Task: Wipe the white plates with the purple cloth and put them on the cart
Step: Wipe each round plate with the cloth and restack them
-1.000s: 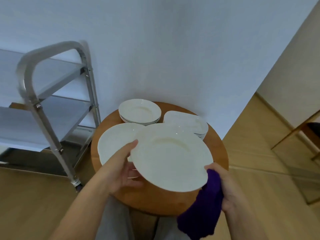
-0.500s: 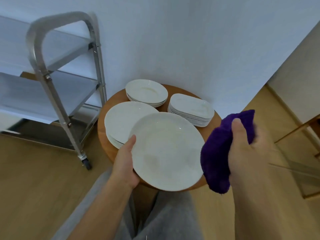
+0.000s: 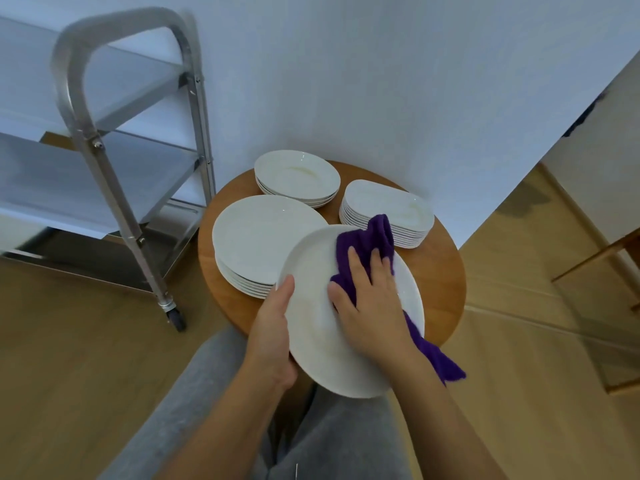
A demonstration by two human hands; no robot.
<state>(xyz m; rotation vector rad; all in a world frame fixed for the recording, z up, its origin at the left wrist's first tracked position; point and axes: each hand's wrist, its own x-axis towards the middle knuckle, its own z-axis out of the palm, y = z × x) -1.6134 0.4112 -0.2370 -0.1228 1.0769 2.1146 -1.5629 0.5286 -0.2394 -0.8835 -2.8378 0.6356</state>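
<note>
A large white plate (image 3: 311, 334) is tilted toward me above the round wooden table (image 3: 440, 271). My left hand (image 3: 273, 334) grips its left rim, thumb on the face. My right hand (image 3: 370, 306) lies flat on the purple cloth (image 3: 363, 244), pressing it against the plate's face; the cloth's tail hangs off the lower right rim. On the table stand a stack of large round plates (image 3: 256, 230), a stack of deep round plates (image 3: 298, 174) and a stack of oblong plates (image 3: 388, 209). The steel cart (image 3: 114, 188) stands to the left.
The cart's shelves hold nothing that I can see, and its caster (image 3: 175, 315) rests on the wood floor near the table. A white wall rises behind the table. Wooden furniture legs (image 3: 595, 258) show at the right. My grey-trousered legs are below the plate.
My right hand came down from the right with the cloth and now presses it on the plate. My left hand still holds the plate, now tilted more toward me.
</note>
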